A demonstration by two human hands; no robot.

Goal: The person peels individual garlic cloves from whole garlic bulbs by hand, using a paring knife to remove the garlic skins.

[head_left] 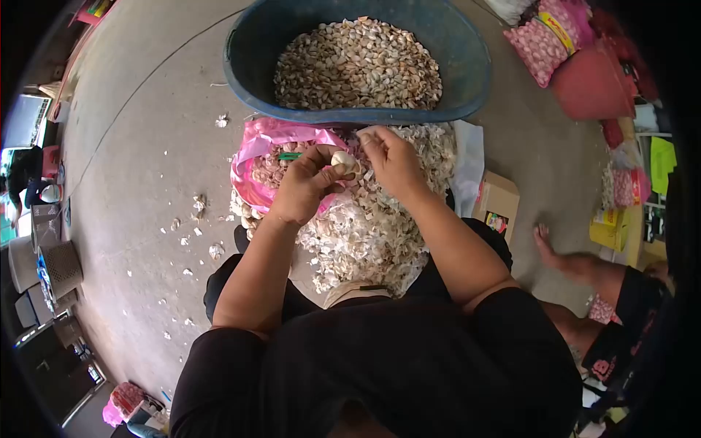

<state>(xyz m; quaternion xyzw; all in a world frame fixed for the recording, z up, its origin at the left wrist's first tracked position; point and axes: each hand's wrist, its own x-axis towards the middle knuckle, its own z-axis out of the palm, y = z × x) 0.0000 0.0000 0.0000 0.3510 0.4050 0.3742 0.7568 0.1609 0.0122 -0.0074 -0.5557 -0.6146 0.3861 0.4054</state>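
My left hand (308,181) is closed round a pale garlic bulb (342,160), held between thumb and fingers. Close by, my right hand (393,162) is raised with thumb and fingertips pinched together near the tub's rim; whatever is in the pinch is too small to tell. A green strip (290,156) shows beside my left fingers. Below and behind it lies an open pink bag (252,164) with whole garlic bulbs inside. A heap of garlic skins (358,233) spreads under both hands. Beyond them stands a blue tub (241,73) holding many loose garlic cloves (358,66).
A cardboard box (500,201) stands to the right of the heap. Another person's arm (573,266) reaches in at the right. Pink net bags of garlic (537,47) and a red container (595,84) sit at upper right. Scraps of skin (198,204) litter the floor at left.
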